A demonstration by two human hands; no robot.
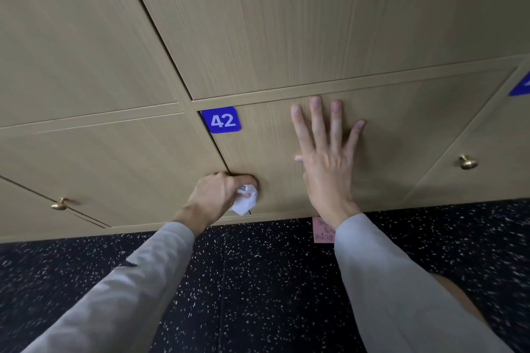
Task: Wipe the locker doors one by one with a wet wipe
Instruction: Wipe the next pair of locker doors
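Observation:
A light wooden locker door [401,123] carries a blue plate marked 42 [221,120] at its upper left corner. My left hand [220,195] is closed on a crumpled white wet wipe [245,202] and presses it against the door's lower left part, by the seam; any knob there is hidden under the hand. My right hand [327,157] lies flat on the middle of the same door with its fingers spread, holding nothing. Both arms wear grey sleeves.
Neighbouring doors have brass knobs, one at the left [60,204] and one at the right [468,163]. Another blue plate [520,86] shows at the right edge. A pink note [324,229] lies on the dark speckled floor [258,281] below the lockers.

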